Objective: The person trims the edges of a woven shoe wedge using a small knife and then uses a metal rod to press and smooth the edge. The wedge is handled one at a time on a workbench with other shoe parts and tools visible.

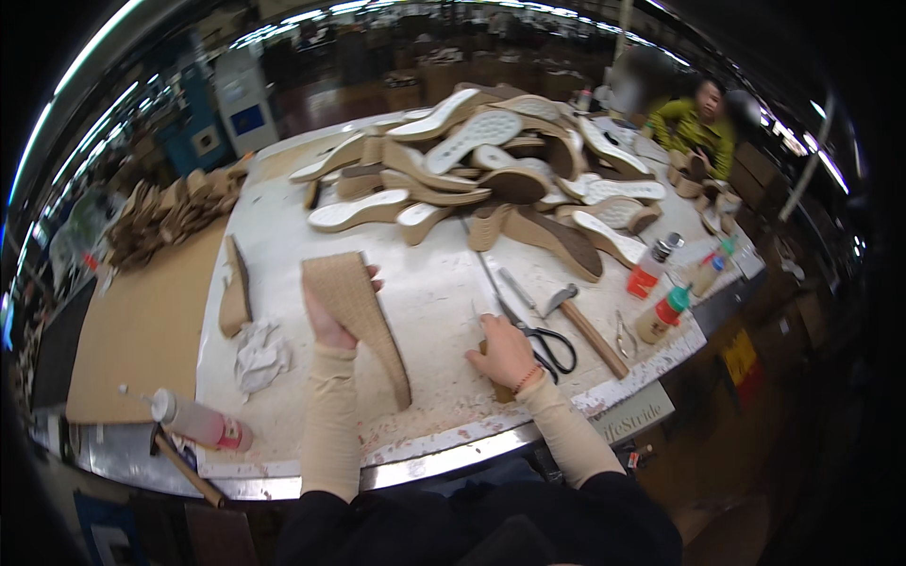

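Note:
My left hand (pixel 327 325) grips a tan wedge shoe sole (pixel 351 292) with a woven-look covering, its thick heel end up and its thin toe end pointing toward me. Its fingertips wrap round the far side of the heel. On the table to the right, my right hand (pixel 507 351) has its fingers curled down beside black-handled scissors (pixel 557 351). A thin pale tip shows just past these fingers, but what they hold is hidden. Partly under that hand lies a small brown block (pixel 493 370).
A big heap of wedge soles (pixel 472 141) covers the table's far part. Rightward lie a hammer (pixel 595 335), pliers (pixel 625 335) and several bottles (pixel 663 316). Leftward are a single sole (pixel 235 292), crumpled white cloth (pixel 261 358) and a clear bottle (pixel 203 422). A person (pixel 696 127) sits far right.

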A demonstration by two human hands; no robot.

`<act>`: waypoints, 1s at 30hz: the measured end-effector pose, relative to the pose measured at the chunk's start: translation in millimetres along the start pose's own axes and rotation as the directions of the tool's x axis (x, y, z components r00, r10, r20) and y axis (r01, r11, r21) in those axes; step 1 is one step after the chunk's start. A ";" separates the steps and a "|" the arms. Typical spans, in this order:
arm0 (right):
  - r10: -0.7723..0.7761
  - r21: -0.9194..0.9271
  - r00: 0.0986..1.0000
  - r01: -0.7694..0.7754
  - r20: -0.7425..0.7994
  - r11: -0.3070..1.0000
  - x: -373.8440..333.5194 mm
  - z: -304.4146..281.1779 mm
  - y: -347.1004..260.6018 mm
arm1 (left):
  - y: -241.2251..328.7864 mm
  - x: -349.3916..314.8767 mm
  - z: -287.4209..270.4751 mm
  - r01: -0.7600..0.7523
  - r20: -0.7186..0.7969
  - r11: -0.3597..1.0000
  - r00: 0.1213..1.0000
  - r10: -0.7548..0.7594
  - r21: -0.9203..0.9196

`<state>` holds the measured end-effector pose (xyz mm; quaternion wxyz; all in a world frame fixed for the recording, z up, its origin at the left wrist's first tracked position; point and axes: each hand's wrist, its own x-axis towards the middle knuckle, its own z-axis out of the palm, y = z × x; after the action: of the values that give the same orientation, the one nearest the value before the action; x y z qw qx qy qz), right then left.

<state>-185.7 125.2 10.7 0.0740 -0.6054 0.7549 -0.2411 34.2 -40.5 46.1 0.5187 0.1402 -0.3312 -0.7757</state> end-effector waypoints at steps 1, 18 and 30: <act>-0.013 0.023 0.999 0.014 -0.036 1.000 -3.9 2.8 -2.3 | -0.3 -0.7 2.4 0.002 0.007 1.000 1.000 -0.002 0.009; -0.251 0.662 0.966 0.146 0.066 0.735 -36.0 -40.2 -57.3 | -11.0 -26.3 20.2 0.087 -0.042 0.996 0.995 -0.088 -0.007; -0.431 0.686 0.897 0.251 0.100 0.682 -39.8 -67.0 -104.6 | -22.4 -46.7 31.3 0.060 -0.008 0.998 0.998 -0.060 0.002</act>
<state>-110.7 165.7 109.4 0.3313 -0.6965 0.4776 -0.4207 20.5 18.4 48.6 0.4965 0.1539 -0.3257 -0.7898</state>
